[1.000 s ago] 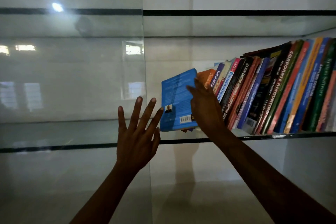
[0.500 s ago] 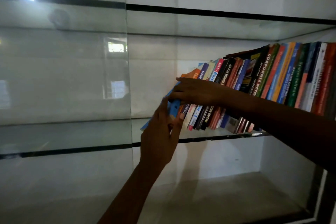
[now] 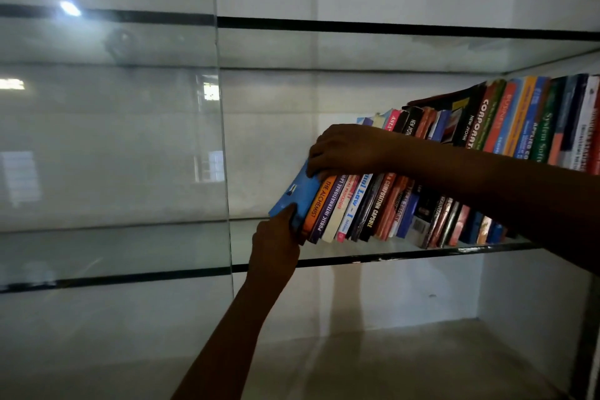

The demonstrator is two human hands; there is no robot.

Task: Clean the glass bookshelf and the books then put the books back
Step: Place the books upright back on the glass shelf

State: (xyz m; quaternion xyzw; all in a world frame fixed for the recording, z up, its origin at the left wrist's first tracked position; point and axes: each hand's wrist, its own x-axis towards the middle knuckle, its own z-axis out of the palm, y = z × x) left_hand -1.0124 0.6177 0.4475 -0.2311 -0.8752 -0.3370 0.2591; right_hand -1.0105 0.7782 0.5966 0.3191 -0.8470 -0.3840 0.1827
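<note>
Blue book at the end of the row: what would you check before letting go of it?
1. Blue book gripped: left hand at its lower end, right hand over its top: ok.
2. Pressed against the orange book: ok.
3. Row of books upright: not ok, leaning left.
4. Its foot on the glass shelf: cannot tell, hand hides it.

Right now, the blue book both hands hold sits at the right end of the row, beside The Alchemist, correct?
No. The head view shows the blue book at the left end of the row, beside The Alchemist; the left hand grips its lower corner and the right hand its top.
</note>
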